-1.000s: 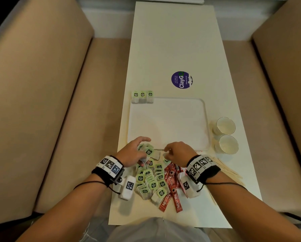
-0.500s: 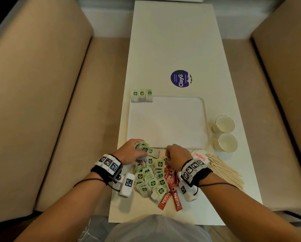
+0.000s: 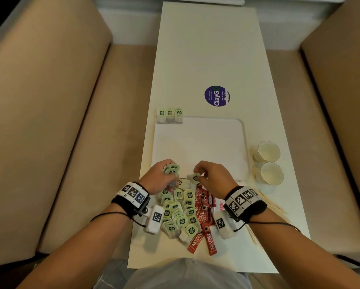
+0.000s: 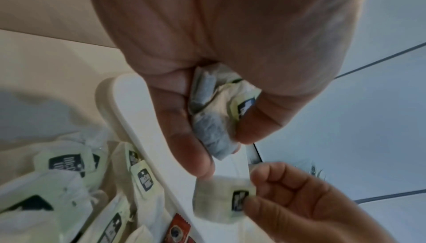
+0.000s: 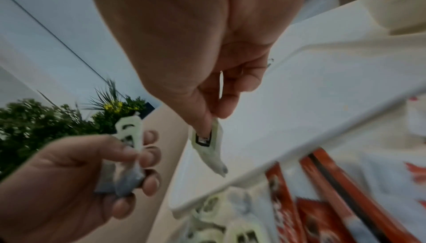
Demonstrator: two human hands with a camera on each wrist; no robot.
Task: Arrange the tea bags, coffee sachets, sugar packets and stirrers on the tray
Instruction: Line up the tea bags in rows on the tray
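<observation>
Early stage of the arrangement: three tea bags [image 3: 170, 115] lie in a row at the tray's far left corner, overlapping its rim, while the rest of the white tray [image 3: 200, 142] holds nothing. The left hand [image 3: 158, 180] has its grip clamped around a small bundle of tea bags [image 4: 216, 112], fingers and thumb curled about them; the right hand [image 3: 213, 178] pinches a single tea bag [image 3: 194, 177] by its green tag between thumb and fingertip, close beside the bundle and above the tray's near rim. Still on the table [image 3: 206, 49], near the person: the loose heap of tea bags [image 3: 179, 211], the red Nescafé coffee sachets [image 3: 204, 217], white sugar packets [image 3: 220, 205] mostly hidden under the right wrist, and wooden stirrers [image 3: 273, 207] to the right. Two paper cups [image 3: 268, 161] stand beside the tray. Compared with half a second earlier, both hands are raised slightly off the heap, and the right hand now carries a bag towards the left.
</observation>
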